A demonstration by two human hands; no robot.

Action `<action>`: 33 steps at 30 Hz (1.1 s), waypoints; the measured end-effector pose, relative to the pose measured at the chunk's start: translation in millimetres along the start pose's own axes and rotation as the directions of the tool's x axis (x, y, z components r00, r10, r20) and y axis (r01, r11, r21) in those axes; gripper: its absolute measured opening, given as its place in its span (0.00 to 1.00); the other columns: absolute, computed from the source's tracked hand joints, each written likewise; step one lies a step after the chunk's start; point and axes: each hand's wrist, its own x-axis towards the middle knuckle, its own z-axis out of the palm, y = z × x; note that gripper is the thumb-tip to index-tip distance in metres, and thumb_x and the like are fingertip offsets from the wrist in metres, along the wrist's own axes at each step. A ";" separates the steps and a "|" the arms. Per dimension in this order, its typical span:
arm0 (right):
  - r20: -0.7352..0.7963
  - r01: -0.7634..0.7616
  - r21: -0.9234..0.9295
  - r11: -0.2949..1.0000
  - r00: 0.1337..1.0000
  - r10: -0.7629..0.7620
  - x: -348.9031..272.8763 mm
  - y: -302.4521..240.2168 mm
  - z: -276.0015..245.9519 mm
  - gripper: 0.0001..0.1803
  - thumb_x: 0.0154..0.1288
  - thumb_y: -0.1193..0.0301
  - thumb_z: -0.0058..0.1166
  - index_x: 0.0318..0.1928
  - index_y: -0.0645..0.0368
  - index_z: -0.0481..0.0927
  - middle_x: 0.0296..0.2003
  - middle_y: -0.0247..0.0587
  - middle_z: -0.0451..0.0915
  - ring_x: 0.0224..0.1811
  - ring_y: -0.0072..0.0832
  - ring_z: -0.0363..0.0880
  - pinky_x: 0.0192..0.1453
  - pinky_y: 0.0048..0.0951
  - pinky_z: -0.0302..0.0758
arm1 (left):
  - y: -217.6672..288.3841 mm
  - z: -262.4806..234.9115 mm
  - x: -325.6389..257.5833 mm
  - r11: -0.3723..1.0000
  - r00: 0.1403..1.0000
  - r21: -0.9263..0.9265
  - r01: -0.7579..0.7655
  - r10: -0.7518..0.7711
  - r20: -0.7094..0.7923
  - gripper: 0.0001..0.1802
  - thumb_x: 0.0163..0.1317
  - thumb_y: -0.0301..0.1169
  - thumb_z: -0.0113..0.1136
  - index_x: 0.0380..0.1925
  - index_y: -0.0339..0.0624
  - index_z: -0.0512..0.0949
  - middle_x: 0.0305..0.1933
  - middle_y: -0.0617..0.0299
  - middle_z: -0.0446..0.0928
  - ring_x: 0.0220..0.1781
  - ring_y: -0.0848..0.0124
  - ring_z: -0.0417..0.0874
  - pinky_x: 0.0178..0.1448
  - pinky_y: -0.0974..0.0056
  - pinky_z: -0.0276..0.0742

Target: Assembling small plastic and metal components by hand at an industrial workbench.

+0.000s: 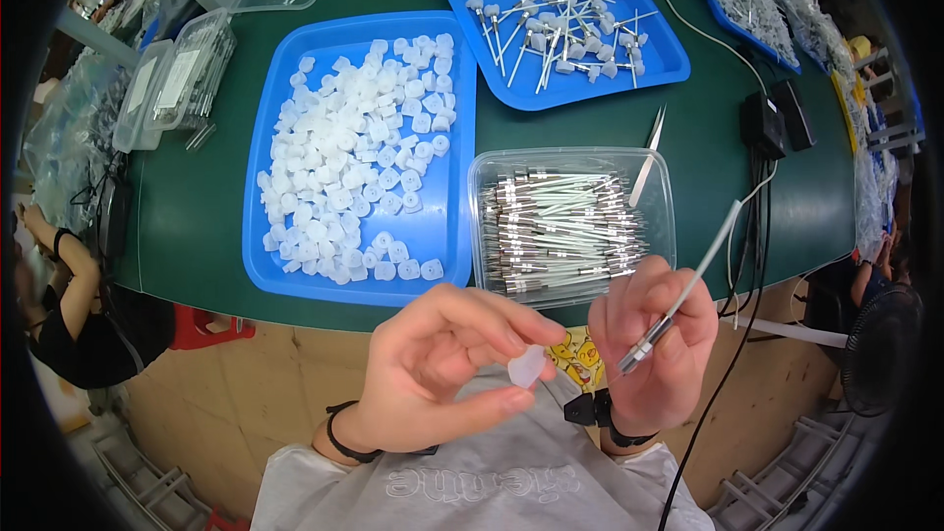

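Note:
My left hand pinches a translucent white plastic cap between thumb and fingertips. Beside it, my right hand grips a thin rod with a silvery metal end pointing down toward the cap and a pale shaft rising to the upper right. Cap and rod are apart. Beyond my hands stands a clear plastic box filled with similar metal-ended rods. To its left, a blue tray carries a heap of white caps.
At the back, another blue tray holds rods with caps on them. Tweezers lean on the clear box's rim. Cables and a black adapter lie at the right. Lidded boxes stand far left; people sit at both sides.

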 end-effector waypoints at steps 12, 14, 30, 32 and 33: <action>0.076 0.059 -0.042 0.997 0.996 -0.056 -2.9 -0.2 -0.2 0.11 0.52 0.80 0.53 0.37 0.67 0.68 0.32 0.48 0.69 0.34 0.29 0.73 0.34 0.24 0.72 | -0.6 8.3 4.3 0.996 0.997 0.091 -0.005 0.013 -0.082 0.17 0.44 0.18 0.63 0.33 0.37 0.67 0.38 0.49 0.69 0.32 0.67 0.78 0.31 0.71 0.76; 0.078 0.068 -0.044 0.997 0.995 -0.065 -2.6 0.3 -0.6 0.12 0.52 0.81 0.53 0.37 0.67 0.68 0.32 0.48 0.69 0.33 0.29 0.73 0.34 0.24 0.72 | -3.2 -1.5 2.0 0.979 0.999 0.201 -0.041 0.044 -0.012 0.14 0.44 0.18 0.64 0.30 0.36 0.70 0.37 0.51 0.69 0.31 0.67 0.77 0.29 0.70 0.74; 0.283 0.439 -0.330 0.836 0.890 -0.356 -2.7 6.0 -8.1 0.19 0.41 0.84 0.62 0.35 0.67 0.69 0.36 0.55 0.74 0.29 0.33 0.76 0.32 0.27 0.74 | 1.8 14.0 8.2 0.993 0.981 0.060 0.097 -0.086 -0.174 0.10 0.54 0.20 0.51 0.37 0.28 0.71 0.41 0.41 0.70 0.34 0.63 0.77 0.36 0.67 0.76; 0.328 0.483 -0.367 0.795 0.867 -0.375 -4.3 5.7 -7.4 0.20 0.39 0.84 0.64 0.35 0.67 0.70 0.37 0.55 0.74 0.28 0.34 0.76 0.32 0.27 0.74 | -3.5 8.7 6.3 0.997 0.990 0.049 0.066 -0.059 -0.127 0.09 0.53 0.20 0.52 0.36 0.30 0.69 0.40 0.42 0.70 0.34 0.64 0.77 0.35 0.68 0.76; 0.346 0.501 -0.402 0.767 0.858 -0.379 -4.8 3.7 -4.6 0.21 0.38 0.85 0.64 0.35 0.67 0.70 0.36 0.54 0.74 0.28 0.34 0.76 0.32 0.27 0.74 | -5.7 6.3 5.3 0.998 0.993 0.040 0.053 -0.049 -0.104 0.09 0.53 0.20 0.53 0.35 0.31 0.68 0.40 0.43 0.70 0.33 0.65 0.77 0.35 0.69 0.75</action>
